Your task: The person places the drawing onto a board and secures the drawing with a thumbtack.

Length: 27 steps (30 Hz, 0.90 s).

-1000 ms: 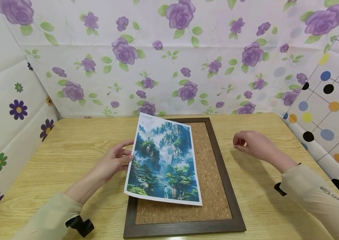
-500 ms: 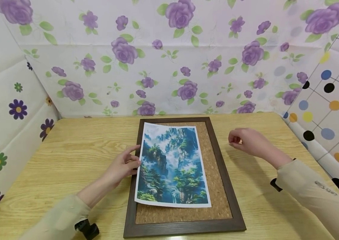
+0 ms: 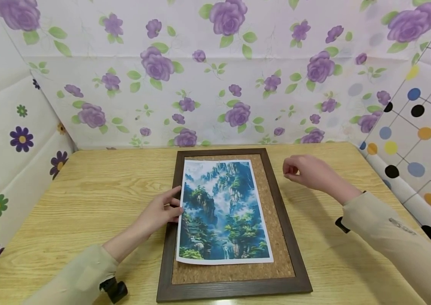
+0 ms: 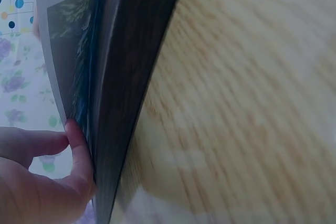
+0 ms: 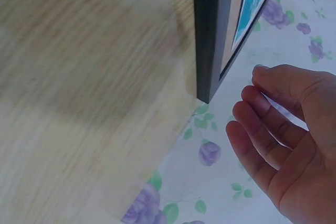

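On the wood-grained worktop (image 3: 85, 186), one rectangular paper print (image 3: 223, 212) lies over one brown-framed cork board (image 3: 281, 237); the left grip (image 3: 158, 214) pinches the print's edge, the right grip (image 3: 308, 170), loosely curled, holds nothing.

On the left, the left grip (image 3: 156, 215) and its beige sleeve (image 3: 79, 274) stood in the way at the edge of the landscape print (image 3: 221, 212); beyond them, the tabletop (image 3: 112, 178) gave room up to the flowered wall covering (image 3: 207, 106). On the right, there was a narrow gap between the right grip (image 3: 310, 173) and the corkboard's dark brown frame (image 3: 234, 289), wider nearer to the person.
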{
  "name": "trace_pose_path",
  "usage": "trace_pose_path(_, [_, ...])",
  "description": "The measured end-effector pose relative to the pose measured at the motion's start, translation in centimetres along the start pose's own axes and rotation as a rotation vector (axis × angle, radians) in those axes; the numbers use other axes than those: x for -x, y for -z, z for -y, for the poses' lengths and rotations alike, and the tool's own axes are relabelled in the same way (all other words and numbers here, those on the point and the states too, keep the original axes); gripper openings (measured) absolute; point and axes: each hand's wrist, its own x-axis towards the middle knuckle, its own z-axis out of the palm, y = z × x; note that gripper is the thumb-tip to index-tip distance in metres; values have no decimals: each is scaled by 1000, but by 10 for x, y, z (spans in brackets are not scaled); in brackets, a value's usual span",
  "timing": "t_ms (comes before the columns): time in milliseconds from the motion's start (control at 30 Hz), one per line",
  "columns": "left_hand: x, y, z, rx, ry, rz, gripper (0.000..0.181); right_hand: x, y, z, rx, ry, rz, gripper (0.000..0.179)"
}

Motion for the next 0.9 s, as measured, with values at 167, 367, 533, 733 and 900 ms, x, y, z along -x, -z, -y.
trace_pose_path(167, [-1,-2,-1,-59,-14,-2,67,-16,3,9,-6,13,16,7])
trace_pose_path(367, [-2,-5,-4,-91,-16,12,65,-35,3,19,-6,34,25,7])
trace_pose_path(533, [-4,-7,-6,-124,-23,26,66,-49,3,26,-22,50,29,7])
trace_pose_path(733, [-6,-8,-8,-158,-25,28,66,-66,4,35,-37,75,35,7])
trace_pose_path(900, [-5,-8,-10,-183,-27,37,65,-81,4,41,-52,71,68,7])
